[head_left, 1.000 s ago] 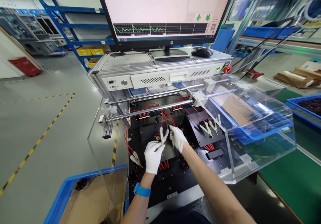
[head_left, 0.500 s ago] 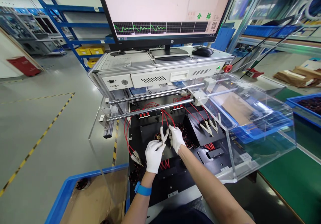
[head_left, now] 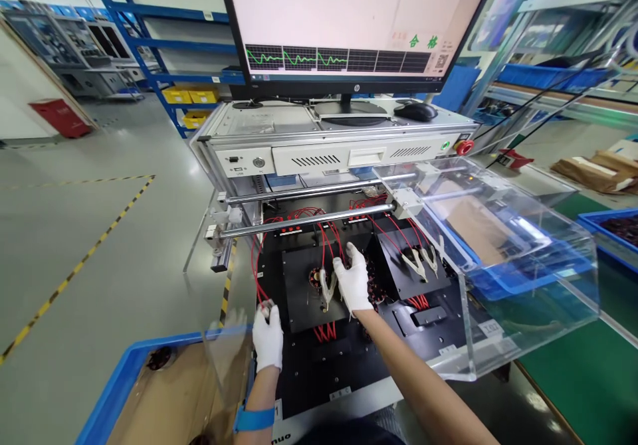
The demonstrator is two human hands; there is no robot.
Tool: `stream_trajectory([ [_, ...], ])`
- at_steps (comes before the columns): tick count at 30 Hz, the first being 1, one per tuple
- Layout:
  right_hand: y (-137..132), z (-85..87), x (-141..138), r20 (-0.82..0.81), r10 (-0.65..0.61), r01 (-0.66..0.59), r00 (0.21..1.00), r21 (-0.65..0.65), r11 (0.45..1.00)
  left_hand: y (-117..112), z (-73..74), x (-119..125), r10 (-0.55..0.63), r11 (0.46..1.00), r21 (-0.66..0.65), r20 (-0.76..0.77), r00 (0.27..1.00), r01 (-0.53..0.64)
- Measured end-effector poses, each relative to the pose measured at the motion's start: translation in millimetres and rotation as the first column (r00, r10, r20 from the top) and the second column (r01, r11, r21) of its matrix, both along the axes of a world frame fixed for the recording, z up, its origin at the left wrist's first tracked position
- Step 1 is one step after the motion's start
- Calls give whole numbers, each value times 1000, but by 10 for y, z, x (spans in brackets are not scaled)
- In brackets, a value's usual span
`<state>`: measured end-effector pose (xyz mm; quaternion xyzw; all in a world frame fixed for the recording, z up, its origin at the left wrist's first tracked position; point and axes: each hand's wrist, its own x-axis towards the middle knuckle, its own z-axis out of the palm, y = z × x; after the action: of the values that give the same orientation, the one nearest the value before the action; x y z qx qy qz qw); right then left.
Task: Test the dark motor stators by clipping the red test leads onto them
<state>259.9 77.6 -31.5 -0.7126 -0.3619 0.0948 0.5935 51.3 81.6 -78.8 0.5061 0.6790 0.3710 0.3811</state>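
At the frame's centre, the right hand [head_left: 353,284] lay spread beside a metal clip [head_left: 326,287] on a stiff red lead. Lower left, the left hand [head_left: 268,336] pinched another light, springy clip [head_left: 264,304], best squeezed at its handles.

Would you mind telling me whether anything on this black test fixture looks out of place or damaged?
Nothing stands out. The red test leads run tidily to their metal alligator clips, the clear acrylic cover looks intact, and both white-gloved hands, left hand and right hand, rest on the black fixture plate.
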Motion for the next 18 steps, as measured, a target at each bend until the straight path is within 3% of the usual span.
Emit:
stream_trajectory([
  [3,-117,179,-134,327,208,-198,922,-64,978,-10,238,50,-11,1000,-22,100,995,13],
  [5,-187,271,-199,468,388,-343,794,-182,922,-74,442,92,-79,997,14,335,939,79],
  [7,-230,311,-242,538,551,-434,638,-340,834,-125,626,144,-171,982,47,626,761,183],
  [9,-242,303,-269,534,646,-453,545,-461,763,-118,738,207,-200,972,85,795,572,221],
  [11,-235,270,-288,515,668,-443,537,-502,743,-52,752,276,-152,985,82,834,530,153],
  [15,-218,227,-304,534,663,-443,526,-493,749,119,592,412,-6,997,52,811,585,-62],
  [18,-217,225,-285,552,664,-453,504,-486,748,174,490,509,1,995,57,824,567,-84],
])
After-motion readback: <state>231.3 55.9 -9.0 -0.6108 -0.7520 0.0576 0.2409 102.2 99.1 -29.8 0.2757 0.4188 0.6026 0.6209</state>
